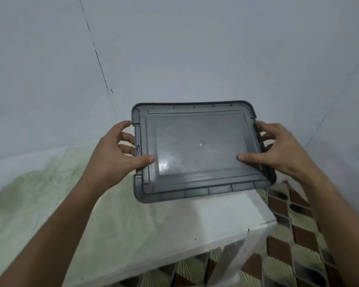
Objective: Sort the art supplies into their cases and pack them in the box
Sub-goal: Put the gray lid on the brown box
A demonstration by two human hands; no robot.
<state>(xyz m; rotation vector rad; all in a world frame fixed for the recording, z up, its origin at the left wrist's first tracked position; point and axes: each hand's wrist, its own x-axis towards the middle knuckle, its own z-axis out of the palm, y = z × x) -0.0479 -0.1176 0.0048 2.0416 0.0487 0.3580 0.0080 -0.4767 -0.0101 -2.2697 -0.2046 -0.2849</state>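
A grey rectangular plastic box lid (pixel 197 150) with a ribbed rim and a glossy middle panel is held up in the air in front of me, tilted toward the camera. My left hand (pixel 120 154) grips its left edge, thumb on the upper face and fingers curled behind. My right hand (pixel 276 150) grips the right edge the same way, thumb pressed on the panel. No box, cases or art supplies are in view.
Below the lid is a white table (pixel 133 230) with a greenish stained top; its right corner is at the lower right. Pale walls meet in a corner behind. A patterned brown and green floor (pixel 294 241) shows to the right and under the table.
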